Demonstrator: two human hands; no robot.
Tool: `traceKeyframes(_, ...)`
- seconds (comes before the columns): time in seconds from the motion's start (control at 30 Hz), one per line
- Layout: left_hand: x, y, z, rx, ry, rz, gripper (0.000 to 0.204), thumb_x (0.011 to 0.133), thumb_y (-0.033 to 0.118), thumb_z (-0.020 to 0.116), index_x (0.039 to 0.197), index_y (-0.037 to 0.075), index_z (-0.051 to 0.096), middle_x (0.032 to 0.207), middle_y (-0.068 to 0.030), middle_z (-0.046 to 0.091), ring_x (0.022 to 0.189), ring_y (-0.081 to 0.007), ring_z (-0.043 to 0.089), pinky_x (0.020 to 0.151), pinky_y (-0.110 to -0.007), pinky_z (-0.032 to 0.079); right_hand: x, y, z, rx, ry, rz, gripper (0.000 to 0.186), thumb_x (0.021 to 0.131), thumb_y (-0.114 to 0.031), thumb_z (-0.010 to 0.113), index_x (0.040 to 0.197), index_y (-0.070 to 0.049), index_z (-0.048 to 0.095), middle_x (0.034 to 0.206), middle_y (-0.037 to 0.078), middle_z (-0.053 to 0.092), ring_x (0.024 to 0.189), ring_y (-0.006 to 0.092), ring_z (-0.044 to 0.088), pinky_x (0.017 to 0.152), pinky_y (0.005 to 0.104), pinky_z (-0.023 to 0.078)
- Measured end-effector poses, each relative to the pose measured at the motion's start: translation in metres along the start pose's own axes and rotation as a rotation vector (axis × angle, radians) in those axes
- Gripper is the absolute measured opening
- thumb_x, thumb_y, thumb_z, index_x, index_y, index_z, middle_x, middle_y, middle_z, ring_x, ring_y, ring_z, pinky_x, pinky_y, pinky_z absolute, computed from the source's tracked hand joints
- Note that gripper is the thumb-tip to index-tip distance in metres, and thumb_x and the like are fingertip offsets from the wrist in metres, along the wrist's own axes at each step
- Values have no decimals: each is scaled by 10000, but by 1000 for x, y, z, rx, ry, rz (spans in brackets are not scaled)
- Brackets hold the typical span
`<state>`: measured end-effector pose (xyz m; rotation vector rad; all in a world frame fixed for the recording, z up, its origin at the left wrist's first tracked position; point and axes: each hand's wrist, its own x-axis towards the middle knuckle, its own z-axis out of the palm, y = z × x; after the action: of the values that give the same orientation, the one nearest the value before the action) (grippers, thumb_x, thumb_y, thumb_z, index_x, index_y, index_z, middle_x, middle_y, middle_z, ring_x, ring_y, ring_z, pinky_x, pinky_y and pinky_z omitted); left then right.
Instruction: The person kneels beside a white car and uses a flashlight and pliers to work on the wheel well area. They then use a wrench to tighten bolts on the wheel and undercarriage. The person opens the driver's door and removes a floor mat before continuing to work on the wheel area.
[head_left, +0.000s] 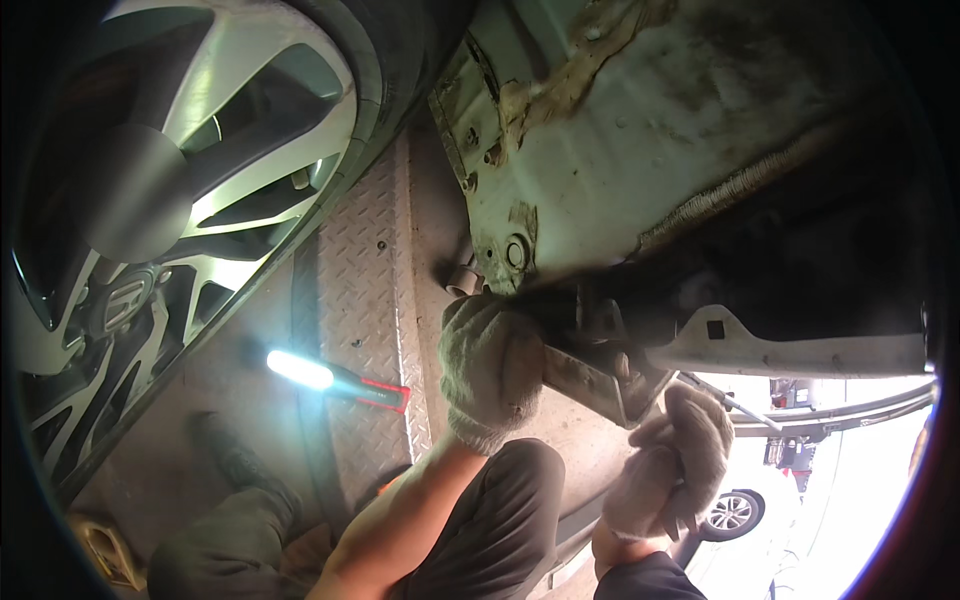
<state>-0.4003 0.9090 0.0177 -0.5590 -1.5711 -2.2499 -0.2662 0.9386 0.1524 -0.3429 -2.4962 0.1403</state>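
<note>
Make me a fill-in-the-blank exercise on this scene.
1. The slim black-and-red work light is switched ____.
2. The big silver-and-black spoked wheel fills the picture's ____ side.
3. The bent grey metal bracket shows ____ the pale-gloved left hand and the pale-gloved right hand.

Missing words: on; left; between.

Matt, fuzzy knitted cloth covers the left hand (490, 375) and the right hand (675, 460), against the smooth, dull metal of the bracket (590, 385) and the matt woven-looking cloth of the trousers (505, 515). The underbody panel (620, 160) looks like painted metal, smooth but stained, crossed by a rough, ribbed seam (735, 188). The wheel (225, 75) has glossy, metallic-looking spokes inside a matt rubber tyre (378, 60), while the tread plate (360, 235) is coarse, raised-pattern metal and the lamp's handle (372, 391) resembles plastic.
</note>
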Motion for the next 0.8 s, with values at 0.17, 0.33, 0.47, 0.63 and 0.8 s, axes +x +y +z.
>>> traceKeyframes(0.17,0,-8,-3,43,-70,70,133,790,157,561,782,28,596,784,-152,597,742,-369,559,711,-460,426,26,-21,9,-3,-148,-70,565,641,123,502,1165,-22,657,1143,258,626,1014,436,632,852,457,523)
traceKeyframes(0.33,-1,-9,-5,15,8,188,132,810,141,574,837,14,602,812,-163,609,772,-378,582,687,-468,440,26,-19,16,26,-103,-121,424,748,31,514,1148,-41,633,1107,219,624,951,364,609,828,425,485)
traceKeyframes(0.47,5,-17,-16,61,-156,254,139,856,115,566,924,0,606,879,-168,632,795,-380,604,683,-465,463,23,-18,28,91,6,-111,328,818,-3,533,1126,-38,638,1105,195,636,939,299,608,823,387,469)
traceKeyframes(0.63,34,24,-34,-223,-454,-536,229,924,91,508,1107,-8,603,956,-173,660,844,-335,648,750,-424,509,12,-12,36,84,78,-94,278,864,-11,569,1127,17,653,1151,197,632,1030,281,608,886,356,470)
traceKeyframes(0.8,41,24,-27,-619,-433,-341,318,958,60,432,1229,-1,586,976,-143,704,883,-249,699,790,-369,540,9,-8,37,189,76,-103,319,896,-34,552,1196,30,635,1215,219,599,1089,285,594,939,373,466)
